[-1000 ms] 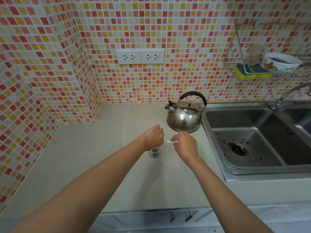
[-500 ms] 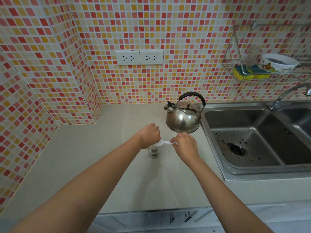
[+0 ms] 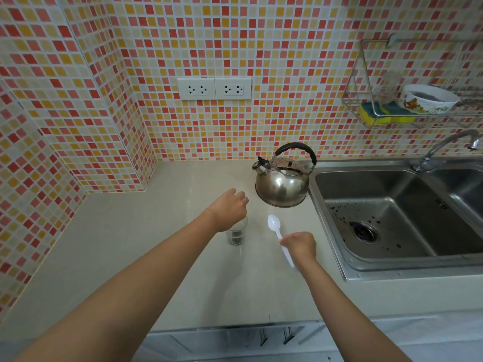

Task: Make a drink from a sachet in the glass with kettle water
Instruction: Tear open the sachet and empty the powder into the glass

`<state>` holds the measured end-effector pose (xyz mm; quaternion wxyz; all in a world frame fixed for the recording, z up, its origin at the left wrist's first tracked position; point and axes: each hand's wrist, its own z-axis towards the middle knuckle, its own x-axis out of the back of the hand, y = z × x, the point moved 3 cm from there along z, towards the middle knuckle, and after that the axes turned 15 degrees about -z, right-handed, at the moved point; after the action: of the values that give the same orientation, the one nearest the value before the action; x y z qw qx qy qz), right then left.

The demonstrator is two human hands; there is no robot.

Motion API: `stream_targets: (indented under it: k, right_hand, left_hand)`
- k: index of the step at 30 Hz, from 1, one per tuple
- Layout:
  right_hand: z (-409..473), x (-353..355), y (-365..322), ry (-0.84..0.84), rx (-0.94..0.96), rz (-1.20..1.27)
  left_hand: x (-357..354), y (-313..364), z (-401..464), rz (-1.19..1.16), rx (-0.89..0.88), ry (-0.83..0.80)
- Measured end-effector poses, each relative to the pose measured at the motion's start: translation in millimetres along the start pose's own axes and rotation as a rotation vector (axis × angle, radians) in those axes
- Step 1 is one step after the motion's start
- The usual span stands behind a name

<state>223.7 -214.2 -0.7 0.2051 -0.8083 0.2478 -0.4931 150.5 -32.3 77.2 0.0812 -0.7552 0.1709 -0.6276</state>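
A small clear glass (image 3: 236,235) with a dark layer at its bottom stands on the beige counter (image 3: 130,244). My left hand (image 3: 228,209) is over the glass with its fingers curled down around the rim, hiding the top. My right hand (image 3: 300,246) grips the handle of a white plastic spoon (image 3: 274,223) to the right of the glass. The spoon's bowl points away from me and is outside the glass. A steel kettle (image 3: 282,185) with a black handle stands behind the hands, next to the sink. No sachet is in view.
A steel double sink (image 3: 392,218) with dark specks lies to the right, with a tap (image 3: 444,147) behind it. A wire rack (image 3: 366,111) on the tiled wall holds sponges and a bowl. Two wall sockets (image 3: 214,88) are above the counter. Drawer fronts run below the counter's front edge.
My right hand has pulled the spoon away from the glass and moved right and toward me. My left hand has stayed over the glass.
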Motion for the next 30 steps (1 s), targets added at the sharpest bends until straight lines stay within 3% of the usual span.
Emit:
stream_targets:
  k: [5,10,21,24,27,30]
  right_hand:
    - [7,-18,22,-0.057,-0.099,0.078]
    - [9,-25,24,-0.051,-0.103,0.001]
    - [9,-26,17,-0.031,0.03,-0.139]
    - [5,-21,12,0.064,0.066,-0.158]
    - [-3,-14,-14,0.189,0.242,-0.102]
    - [-11,-12,-53,0.145,0.45,-0.02]
  left_hand:
    - [-4,2,1,-0.022,0.011,-0.003]
    - [-7,-2,-2,-0.034,0.025,-0.003]
    - [-14,-8,-2,-0.108,0.072,0.042]
    - [-18,-13,-1,-0.269,0.203,0.084]
    - [-22,-19,-2,-0.491,0.373,0.171]
    - [-25,-24,-6,-0.771,0.559,0.324]
